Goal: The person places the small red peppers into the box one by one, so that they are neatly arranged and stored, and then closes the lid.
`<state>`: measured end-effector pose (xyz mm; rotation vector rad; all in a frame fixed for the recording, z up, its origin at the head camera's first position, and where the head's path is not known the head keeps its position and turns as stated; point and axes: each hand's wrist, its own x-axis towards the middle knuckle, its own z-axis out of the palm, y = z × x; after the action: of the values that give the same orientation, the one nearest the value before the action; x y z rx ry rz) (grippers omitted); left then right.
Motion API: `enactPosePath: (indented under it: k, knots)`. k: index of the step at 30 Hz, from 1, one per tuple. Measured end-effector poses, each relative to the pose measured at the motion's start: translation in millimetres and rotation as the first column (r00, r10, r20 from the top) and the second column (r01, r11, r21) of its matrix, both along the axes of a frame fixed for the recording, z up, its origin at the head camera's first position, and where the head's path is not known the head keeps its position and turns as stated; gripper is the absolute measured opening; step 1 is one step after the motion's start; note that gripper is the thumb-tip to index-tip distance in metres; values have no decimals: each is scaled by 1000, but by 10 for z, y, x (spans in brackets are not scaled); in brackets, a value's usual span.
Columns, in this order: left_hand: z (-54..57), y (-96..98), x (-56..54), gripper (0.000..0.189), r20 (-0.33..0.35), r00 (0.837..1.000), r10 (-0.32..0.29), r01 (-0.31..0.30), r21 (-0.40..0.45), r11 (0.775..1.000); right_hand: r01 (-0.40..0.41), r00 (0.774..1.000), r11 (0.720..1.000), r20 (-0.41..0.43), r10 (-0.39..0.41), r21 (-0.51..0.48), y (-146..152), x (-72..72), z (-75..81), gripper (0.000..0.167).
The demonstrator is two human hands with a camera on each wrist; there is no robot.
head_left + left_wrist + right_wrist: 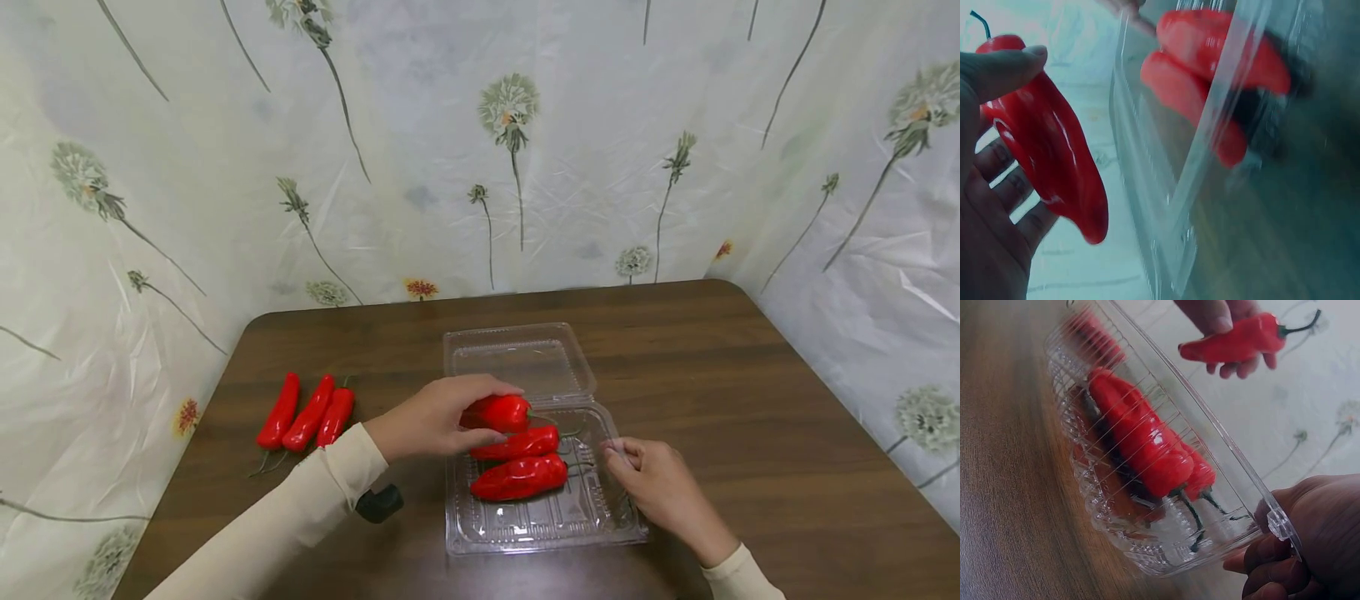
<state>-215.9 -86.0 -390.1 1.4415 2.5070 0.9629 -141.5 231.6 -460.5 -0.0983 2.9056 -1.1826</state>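
Observation:
My left hand (pixel 442 412) holds a red pepper (pixel 504 413) above the clear plastic container (pixel 540 521), its thumb and fingers gripping the pepper's sides, as the left wrist view of the pepper (pixel 1054 137) confirms. Inside the container lie two more red peppers, one in the middle (pixel 519 444) and one nearer me (pixel 521 478), green stems pointing right. At the container's right edge, my right hand (pixel 660 483) pinches the rim between thumb and curled fingers; the right wrist view shows that hand (pixel 1291 550) at the rim's corner.
Three red peppers (pixel 306 414) lie side by side on the brown wooden table (pixel 750 400) at the left, partly behind the left forearm. The container's lid (pixel 517 367) is folded open toward the back. A dandelion-patterned sheet (pixel 420 150) hangs behind and beside the table.

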Motion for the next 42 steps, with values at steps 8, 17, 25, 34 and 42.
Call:
enactPosePath:
  k: [8,17,25,34,42]
  knots:
    - [-72,252,204,55,-74,997,-13,5,-103,995,-2,1000,1000,-4,2,1,7,-5,-11,30]
    - [-151,422,342,51,-80,996,-42,27,-174,984,-3,1000,1000,0,3,-14,4,-17,-15,29]
    - [-253,508,446,53,-92,996,-18,-3,-232,973,-10,1000,1000,10,10,-21,4,-20,-12,28]
    - [-320,595,566,58,-137,990,22,-68,-335,940,-6,1000,1000,11,6,-22,2,-10,-5,29]
    - [-339,627,652,56,-157,987,22,-79,-362,929,-2,1000,1000,3,2,-17,-7,-7,2,28]
